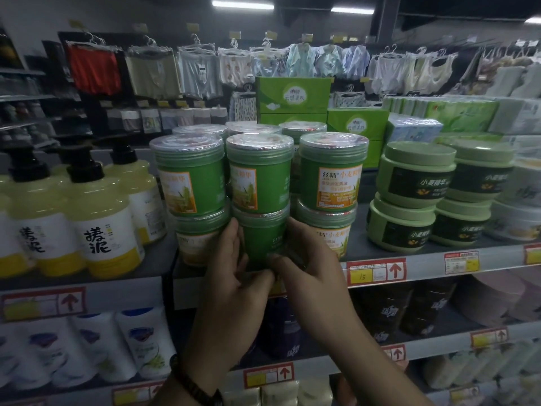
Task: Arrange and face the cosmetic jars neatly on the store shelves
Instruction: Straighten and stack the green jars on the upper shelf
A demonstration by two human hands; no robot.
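Left hand (231,276) and right hand (307,268) grip a jar (263,238), fingers curled round its sides (thumbs almost meeting). An upper jar (259,174) stands just above the fingertips.

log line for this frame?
step: facing | left hand: grips lower middle jar | right hand: grips same jar | state: not yet faced
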